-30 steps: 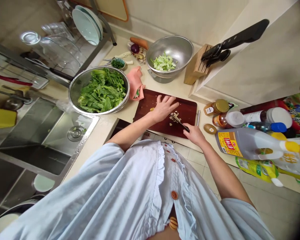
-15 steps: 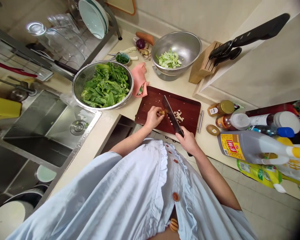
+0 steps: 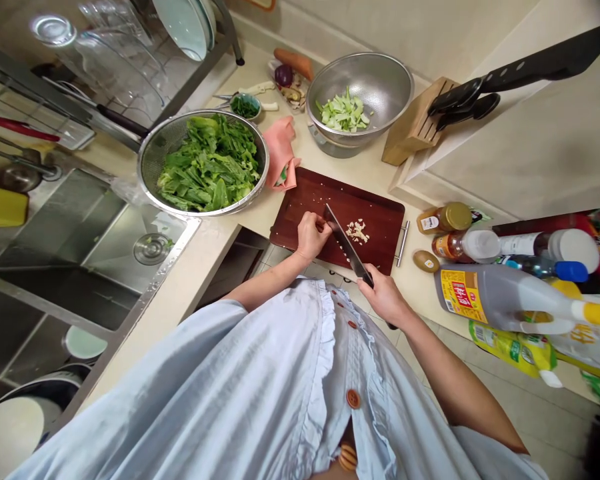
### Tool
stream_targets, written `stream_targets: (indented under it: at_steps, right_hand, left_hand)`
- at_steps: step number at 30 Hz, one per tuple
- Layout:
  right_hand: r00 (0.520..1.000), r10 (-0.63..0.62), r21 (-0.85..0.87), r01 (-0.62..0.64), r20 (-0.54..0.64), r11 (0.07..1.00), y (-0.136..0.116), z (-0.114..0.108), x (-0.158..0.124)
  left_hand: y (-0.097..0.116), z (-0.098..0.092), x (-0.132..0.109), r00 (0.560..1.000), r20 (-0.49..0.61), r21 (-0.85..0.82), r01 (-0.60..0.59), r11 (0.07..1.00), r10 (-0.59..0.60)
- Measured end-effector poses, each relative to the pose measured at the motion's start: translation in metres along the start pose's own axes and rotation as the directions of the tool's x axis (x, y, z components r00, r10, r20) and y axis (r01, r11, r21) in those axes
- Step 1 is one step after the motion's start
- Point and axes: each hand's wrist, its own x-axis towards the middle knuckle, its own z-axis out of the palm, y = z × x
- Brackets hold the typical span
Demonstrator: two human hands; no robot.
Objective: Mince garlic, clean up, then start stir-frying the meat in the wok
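Blade down since half a second ago: the knife [image 3: 345, 244] then stood tilted with its flat showing, and now lies low on the board [image 3: 307, 195], edge just beside the left fingers. Left hand [image 3: 312, 235] was spread flat a second ago and is now bunched narrow, tips pressed to the wood near the board's front edge. The small brownish piece seen at those tips half a second ago is hidden under them now, so I cannot tell if it is pinned. Right hand [image 3: 384, 299] is closed full around the knife handle, off the board's near edge, blade running diagonally away toward the left hand. Pale bits [image 3: 357, 231] sit in a loose heap on the far side of the blade, apart from the fingers. Judgement on cutting well here: fingertips tucked back with knuckles leading, blade flat riding against the knuckles, tip kept on the wood, short rocking strokes, since a piece this small gives little to hold. Cut bits should stay clear of the edge. Around: colander [image 3: 141, 175] of greens left of the board, pink cloth [image 3: 280, 150] touching its far corner, steel bowl [image 3: 383, 87] behind, bottles [image 3: 505, 297] lying to the right.
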Motion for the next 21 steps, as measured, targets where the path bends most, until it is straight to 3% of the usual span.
stream_targets:
  at_steps: [5,11,16,21]
  right_hand:
    - [0.997,0.071,0.115,-0.074,0.032,0.991,-0.001,0.014,0.028]
    - [0.998,0.057,0.068,-0.056,-0.019,0.996,-0.017,0.028,0.064]
    - [0.997,0.077,0.176,-0.077,0.004,0.981,-0.007,0.026,0.054]
    - [0.981,0.148,0.466,-0.189,0.123,0.864,0.000,0.018,0.044]
  left_hand:
    - [-0.006,0.006,0.000,0.996,-0.081,-0.122,-0.034,0.992,0.024]
    - [-0.011,0.006,0.001,0.991,-0.107,-0.145,-0.093,0.985,0.078]
    - [-0.012,0.002,-0.004,0.990,-0.101,-0.137,-0.108,0.985,0.095]
    - [-0.015,-0.005,-0.018,0.957,0.027,-0.131,-0.282,0.950,0.288]
